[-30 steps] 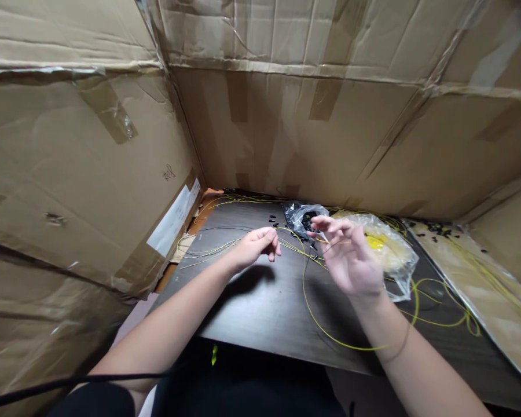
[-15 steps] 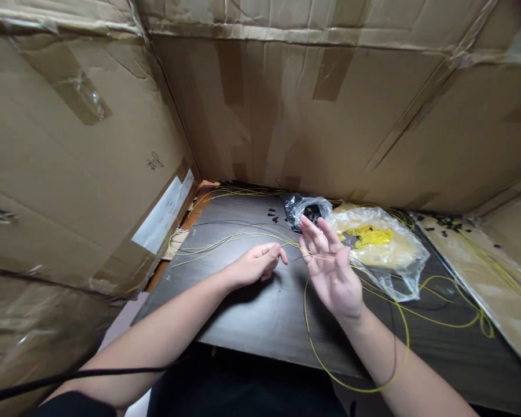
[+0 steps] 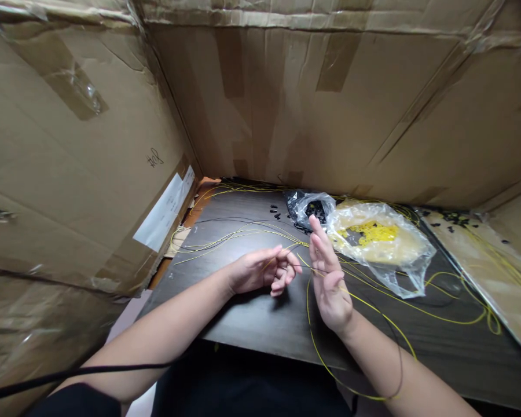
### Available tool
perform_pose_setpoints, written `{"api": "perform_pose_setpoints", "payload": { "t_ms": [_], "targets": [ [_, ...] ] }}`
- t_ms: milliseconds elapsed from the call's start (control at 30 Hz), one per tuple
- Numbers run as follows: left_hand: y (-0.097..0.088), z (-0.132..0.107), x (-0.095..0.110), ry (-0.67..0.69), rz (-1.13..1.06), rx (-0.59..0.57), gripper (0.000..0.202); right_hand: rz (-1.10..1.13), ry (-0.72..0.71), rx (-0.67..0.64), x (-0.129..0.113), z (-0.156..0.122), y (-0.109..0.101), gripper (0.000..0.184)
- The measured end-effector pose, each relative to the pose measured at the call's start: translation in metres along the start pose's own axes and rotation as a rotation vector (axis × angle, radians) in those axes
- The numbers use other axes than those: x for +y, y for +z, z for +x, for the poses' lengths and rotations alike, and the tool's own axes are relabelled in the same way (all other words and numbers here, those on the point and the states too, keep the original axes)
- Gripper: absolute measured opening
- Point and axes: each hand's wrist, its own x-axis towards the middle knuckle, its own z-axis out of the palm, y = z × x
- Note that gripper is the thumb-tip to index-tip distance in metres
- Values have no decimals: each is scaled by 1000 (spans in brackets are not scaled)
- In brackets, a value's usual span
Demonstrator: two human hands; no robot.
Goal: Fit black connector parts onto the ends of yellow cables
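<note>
My left hand (image 3: pixel 267 271) is palm up above the table, its fingers loosely curled and apart. A thin dark wire (image 3: pixel 307 266) stretches from near its fingertips to my right hand (image 3: pixel 329 284). That hand is upright with its fingers straight, and the dark wire and a yellow wire (image 3: pixel 371 305) run across its palm near the thumb. I cannot tell whether the thumb pinches them. The yellow wire hangs in a large loop below the right wrist and over the table's front edge. Behind the hands, more yellow wires (image 3: pixel 238 234) lie along the tabletop.
A clear bag of small yellow pieces (image 3: pixel 375 233) lies behind my right hand, beside a bag of small black pieces (image 3: pixel 315 209). Several black pieces (image 3: pixel 274 207) lie loose nearby. Cardboard walls (image 3: pixel 260 110) enclose the dark table (image 3: pixel 247 324). More wires (image 3: pixel 473 318) lie right.
My left hand has opened from a closed pinch, its fingers now apart. My right hand has turned edgewise and its fingers have drawn closer together. The wire loop has shifted slightly.
</note>
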Motion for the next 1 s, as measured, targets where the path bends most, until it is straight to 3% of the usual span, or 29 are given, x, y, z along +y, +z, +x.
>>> {"api": "perform_pose_setpoints", "payload": {
  "t_ms": [100, 167, 567, 767, 1000],
  "targets": [
    [1, -2, 4, -27, -4, -71, 80, 37, -7, -10, 2, -2, 0, 54],
    [1, -4, 6, -57, 20, -78, 86, 48, 8, -28, 1, -2, 2, 53],
    [0, -3, 6, -75, 119, -70, 52, 48, -26, -63, -3, 0, 3, 51],
    [0, -5, 7, -57, 362, 24, 28, 45, 31, -75, -1, -2, 3, 56],
    [2, -3, 7, 15, 397, 131, 34, 33, 66, -63, 0, -1, 1, 58]
  ]
}}
